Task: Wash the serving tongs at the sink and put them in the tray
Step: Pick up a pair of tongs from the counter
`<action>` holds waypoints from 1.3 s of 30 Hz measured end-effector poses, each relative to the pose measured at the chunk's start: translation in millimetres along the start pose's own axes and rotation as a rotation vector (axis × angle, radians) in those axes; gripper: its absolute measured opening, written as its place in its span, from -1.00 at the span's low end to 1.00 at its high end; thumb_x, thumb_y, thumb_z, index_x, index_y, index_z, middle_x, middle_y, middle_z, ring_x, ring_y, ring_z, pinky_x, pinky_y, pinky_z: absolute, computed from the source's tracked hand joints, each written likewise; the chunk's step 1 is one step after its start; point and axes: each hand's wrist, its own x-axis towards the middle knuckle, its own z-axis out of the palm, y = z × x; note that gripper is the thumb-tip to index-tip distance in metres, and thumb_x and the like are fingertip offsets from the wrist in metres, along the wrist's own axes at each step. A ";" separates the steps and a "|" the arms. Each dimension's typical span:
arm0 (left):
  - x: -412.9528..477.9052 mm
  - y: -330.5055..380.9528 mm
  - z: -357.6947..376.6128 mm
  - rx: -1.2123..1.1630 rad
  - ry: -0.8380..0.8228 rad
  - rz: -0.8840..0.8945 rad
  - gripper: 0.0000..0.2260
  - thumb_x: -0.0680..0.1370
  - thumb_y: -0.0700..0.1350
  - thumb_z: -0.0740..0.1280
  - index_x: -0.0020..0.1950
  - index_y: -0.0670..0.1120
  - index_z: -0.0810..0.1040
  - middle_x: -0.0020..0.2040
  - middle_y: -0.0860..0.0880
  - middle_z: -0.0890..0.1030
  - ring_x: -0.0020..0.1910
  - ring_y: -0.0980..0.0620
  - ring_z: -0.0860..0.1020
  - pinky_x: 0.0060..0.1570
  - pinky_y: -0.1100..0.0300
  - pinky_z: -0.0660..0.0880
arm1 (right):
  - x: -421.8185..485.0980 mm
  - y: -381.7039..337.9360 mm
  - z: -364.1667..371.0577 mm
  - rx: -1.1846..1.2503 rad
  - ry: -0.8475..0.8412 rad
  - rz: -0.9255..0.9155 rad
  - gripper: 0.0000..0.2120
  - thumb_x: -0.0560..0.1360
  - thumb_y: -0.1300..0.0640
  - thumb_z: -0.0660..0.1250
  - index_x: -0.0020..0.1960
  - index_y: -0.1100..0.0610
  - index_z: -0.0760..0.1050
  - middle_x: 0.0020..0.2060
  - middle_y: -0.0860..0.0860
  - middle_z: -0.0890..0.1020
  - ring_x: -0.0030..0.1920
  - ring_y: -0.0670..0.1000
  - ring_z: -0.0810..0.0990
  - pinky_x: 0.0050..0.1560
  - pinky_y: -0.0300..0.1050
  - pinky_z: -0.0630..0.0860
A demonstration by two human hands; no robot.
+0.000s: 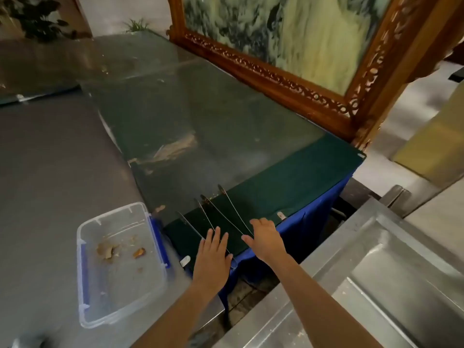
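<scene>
Well, there is no brand, label or writing I can read anywhere here. My left hand [213, 252] lies flat, palm down, fingers spread and straight, on top of one pair of tongs [206, 222] at the near edge of the green table [288, 177]; it presses rather than grips. My right hand [263, 237] reaches just beside it, wrist bent, fingers loosely curled over the near ends of the second tongs [232, 209]. The thumb sticks out toward the left hand, and I think the fingers touch the metal but have not closed around it, though the blur makes that hard to judge. Both forearms stretch forward from the lower edge of the view, bare.

Both tongs lie on the glass-topped green cloth with their arms splayed open, tips pointing away from me. A clear plastic box [120, 267] with blue clips sits on the steel counter [50, 172] to the left, with a few brown scraps in it. A steel tray [389, 285] lies to my right. A carved wooden frame [276, 79] leans behind the table.
</scene>
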 end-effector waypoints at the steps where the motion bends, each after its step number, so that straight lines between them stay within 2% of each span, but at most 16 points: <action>1: 1.6 -3.3 4.0 0.026 -0.002 0.017 -0.49 0.62 0.09 -0.04 0.51 -0.03 -0.11 0.55 -0.06 -0.14 0.51 -0.06 -0.20 0.45 0.07 -0.22 | 4.6 -3.1 3.0 -0.034 0.000 0.012 -0.51 0.56 -0.05 0.20 0.38 0.19 0.23 0.31 0.16 0.37 0.32 0.15 0.30 0.26 0.01 0.38; 7: 3.8 -15.0 20.8 0.041 0.044 0.070 -0.50 0.61 0.13 -0.13 0.47 0.00 -0.24 0.48 0.01 -0.29 0.42 -0.01 -0.38 0.40 0.11 -0.33 | 24.8 -4.3 22.3 -0.130 -0.014 0.001 -0.52 0.56 -0.02 0.21 0.38 0.17 0.22 0.29 0.15 0.37 0.29 0.13 0.34 0.26 0.00 0.40; 13: 4.2 -16.5 23.6 0.017 0.041 0.078 -0.51 0.61 0.13 -0.13 0.42 0.02 -0.31 0.45 0.04 -0.33 0.40 0.02 -0.41 0.40 0.13 -0.35 | 30.7 0.1 26.9 -0.092 0.012 0.026 -0.63 0.59 0.08 0.16 0.34 0.20 0.27 0.26 0.15 0.38 0.25 0.14 0.38 0.23 -0.02 0.41; 17: 4.9 -17.7 23.6 0.033 0.041 0.090 -0.48 0.61 0.13 -0.14 0.49 -0.01 -0.24 0.49 0.00 -0.28 0.42 0.01 -0.37 0.40 0.13 -0.33 | 23.9 3.6 22.8 -0.002 0.039 0.075 -0.68 0.60 0.15 0.11 0.31 0.25 0.27 0.26 0.18 0.35 0.23 0.15 0.40 0.19 -0.02 0.44; 20: 6.1 -16.0 19.6 0.056 0.014 0.082 -0.48 0.61 0.13 -0.14 0.51 -0.02 -0.19 0.54 -0.04 -0.21 0.48 -0.01 -0.29 0.41 0.11 -0.29 | 15.1 10.2 17.2 0.144 0.054 0.159 -0.72 0.58 0.23 0.09 0.27 0.27 0.29 0.23 0.23 0.36 0.17 0.21 0.42 -0.01 -0.13 0.41; 22: 7.0 -13.0 15.4 0.076 -0.006 0.070 -0.49 0.61 0.13 -0.14 0.51 -0.03 -0.16 0.55 -0.06 -0.17 0.51 -0.04 -0.23 0.41 0.10 -0.29 | 5.3 16.9 13.9 0.289 0.063 0.233 -0.68 0.58 0.24 0.08 0.32 0.23 0.28 0.24 0.23 0.37 0.23 0.23 0.36 0.11 -0.13 0.37; 23: 6.9 -10.6 12.9 0.083 -0.003 0.066 -0.48 0.61 0.13 -0.15 0.51 -0.03 -0.14 0.55 -0.07 -0.15 0.51 -0.06 -0.21 0.41 0.10 -0.28 | -1.2 22.3 13.5 0.284 0.095 0.243 -0.67 0.58 0.25 0.08 0.34 0.22 0.27 0.24 0.22 0.37 0.25 0.23 0.34 0.18 -0.07 0.36; 24: 6.7 -7.2 10.3 0.064 0.012 0.070 -0.48 0.61 0.14 -0.14 0.51 -0.04 -0.12 0.55 -0.08 -0.12 0.52 -0.06 -0.19 0.41 0.10 -0.27 | -6.3 25.3 9.0 0.330 0.131 0.262 -0.67 0.58 0.24 0.09 0.33 0.23 0.28 0.24 0.21 0.37 0.24 0.22 0.37 0.18 -0.04 0.37; 26: 9.6 4.8 2.9 -0.121 0.030 0.086 -0.49 0.61 0.12 -0.08 0.51 -0.07 -0.04 0.55 -0.09 -0.03 0.52 -0.03 -0.12 0.42 0.15 -0.22 | -17.4 32.4 -3.6 0.306 0.194 0.239 -0.71 0.59 0.18 0.11 0.27 0.27 0.31 0.21 0.19 0.37 0.10 0.21 0.48 0.04 -0.03 0.43; 29: 26.2 42.5 -23.9 -0.699 -0.031 0.001 -0.53 0.61 0.05 0.09 0.48 -0.08 0.16 0.51 -0.07 0.21 0.49 0.01 0.15 0.40 0.20 0.07 | -40.2 48.1 -24.9 0.290 0.257 0.227 -0.75 0.59 0.14 0.14 0.16 0.29 0.38 0.12 0.19 0.40 -0.06 0.21 0.52 0.00 0.03 0.45; 31: 36.9 76.3 -47.3 -1.064 -0.155 -0.102 -0.59 0.60 0.03 0.13 0.42 -0.05 0.30 0.42 -0.05 0.38 0.37 0.01 0.36 0.31 0.19 0.23 | -60.3 58.3 -42.0 0.337 0.312 0.194 -0.79 0.58 0.18 0.16 0.09 0.31 0.43 0.05 0.21 0.42 -0.09 0.19 0.49 -0.04 -0.10 0.39; 33: 39.5 110.9 -62.7 -1.437 -0.324 -0.087 -0.69 0.59 0.01 0.16 0.30 -0.01 0.44 0.28 -0.05 0.52 0.21 0.06 0.50 0.19 0.23 0.37 | -83.9 70.8 -58.0 0.361 0.362 0.187 -0.83 0.56 0.23 0.18 0.03 0.33 0.47 -0.04 0.22 0.45 -0.13 0.11 0.44 -0.13 -0.28 0.27; 35: 37.2 143.3 -71.6 -1.673 -0.442 -0.009 -0.69 0.59 -0.05 0.18 0.29 -0.13 0.45 0.16 -0.09 0.59 0.13 0.05 0.56 0.14 0.21 0.45 | -111.2 82.9 -70.8 0.398 0.406 0.191 -0.86 0.55 0.24 0.21 -0.03 0.32 0.49 -0.14 0.14 0.44 -0.16 0.08 0.42 -0.18 -0.33 0.22; 37: 31.4 175.1 -76.7 -1.867 -0.497 0.024 -0.71 0.59 -0.14 0.19 0.26 -0.24 0.43 0.10 -0.15 0.60 0.08 0.00 0.60 0.10 0.15 0.50 | -139.2 95.0 -80.7 0.454 0.439 0.203 -0.89 0.55 0.23 0.23 -0.11 0.21 0.49 -0.20 0.07 0.44 -0.20 0.04 0.41 -0.21 -0.31 0.22; 39: 21.8 208.2 -76.1 -1.988 -0.546 0.054 -0.80 0.60 -0.21 0.15 0.17 -0.23 0.44 0.07 -0.17 0.59 0.03 -0.03 0.61 0.06 0.11 0.51 | -165.7 110.6 -86.3 0.513 0.456 0.239 -0.80 0.56 0.20 0.22 -0.25 0.09 0.39 -0.24 0.07 0.45 -0.22 0.05 0.41 -0.21 -0.23 0.24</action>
